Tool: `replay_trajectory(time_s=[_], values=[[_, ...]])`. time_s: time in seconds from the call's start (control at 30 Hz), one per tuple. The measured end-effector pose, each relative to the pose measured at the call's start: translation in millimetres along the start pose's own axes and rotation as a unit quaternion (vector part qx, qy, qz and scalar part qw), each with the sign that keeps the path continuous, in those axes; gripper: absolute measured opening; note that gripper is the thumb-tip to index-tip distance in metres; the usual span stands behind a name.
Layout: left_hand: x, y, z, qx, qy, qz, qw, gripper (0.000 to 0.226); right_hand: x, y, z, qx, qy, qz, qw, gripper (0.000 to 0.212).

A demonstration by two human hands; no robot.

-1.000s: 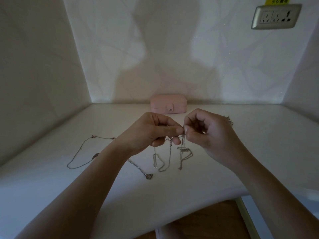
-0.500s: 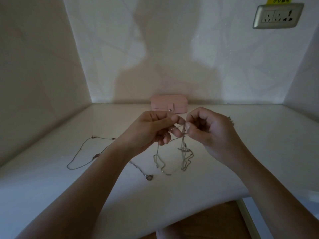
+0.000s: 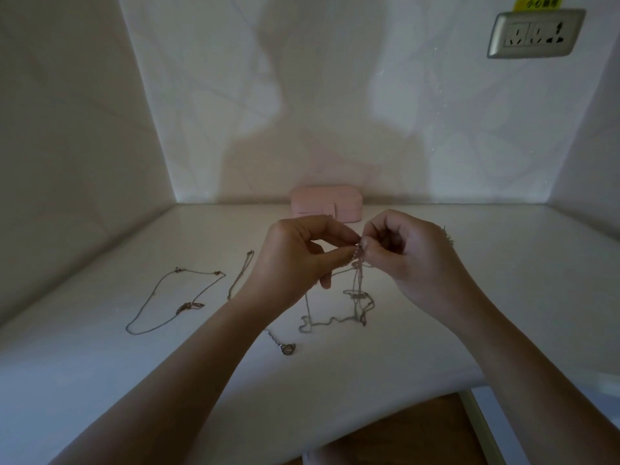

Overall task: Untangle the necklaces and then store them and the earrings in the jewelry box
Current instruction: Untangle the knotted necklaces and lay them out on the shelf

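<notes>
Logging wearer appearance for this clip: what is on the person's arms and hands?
The left hand and right hand are bare: no gloves, rings, watch or bracelet show. The left forearm and right forearm are uncovered, no sleeves in frame.

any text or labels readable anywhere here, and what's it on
The yellow sticker above the wall socket: a few dark characters, too blurred to read.
The pink jewelry box: no writing visible.
Nothing else bears text.
</notes>
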State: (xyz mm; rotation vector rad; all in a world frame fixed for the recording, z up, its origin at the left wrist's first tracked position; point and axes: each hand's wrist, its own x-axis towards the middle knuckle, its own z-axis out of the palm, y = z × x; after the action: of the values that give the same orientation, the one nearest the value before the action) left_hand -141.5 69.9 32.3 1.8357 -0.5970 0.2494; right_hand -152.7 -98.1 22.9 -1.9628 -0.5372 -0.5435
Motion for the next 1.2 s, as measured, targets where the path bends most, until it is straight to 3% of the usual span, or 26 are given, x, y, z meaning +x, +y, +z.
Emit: replay_trajectory(time_s=[0.3,0.57,0.83,1.03,1.2], values=[[-1.8,0.6,-0.2,0.019,-0.015,0.048,0.999,0.014,6.0,6.6,-12.5,0.130,-0.100,0.035,0.986,0.005],[-3.5,0.4,3.6,0.017,0.019,0.067,0.997,0.016,7.2,6.8,-5.7,0.149,-0.075,0.038,0.985,0.006],[5.3,-2.0,-1.1,-0.173,-0.017,-0.018,0.985,0.010,10.7,4.6,11.7,0.353,-0.013,0.099,0.930,0.017],[8.6,-8.9,-3.0,-0.203,-0.063,-0.048,0.976,0.004,10.7,6.5,11.5,0.213,0.022,0.047,0.976,0.013],[8.9,-11.0,-4.1,-0.196,-0.083,-0.080,0.974,0.015,12.0,6.7,7.6,0.134,0.006,0.023,0.991,0.010]])
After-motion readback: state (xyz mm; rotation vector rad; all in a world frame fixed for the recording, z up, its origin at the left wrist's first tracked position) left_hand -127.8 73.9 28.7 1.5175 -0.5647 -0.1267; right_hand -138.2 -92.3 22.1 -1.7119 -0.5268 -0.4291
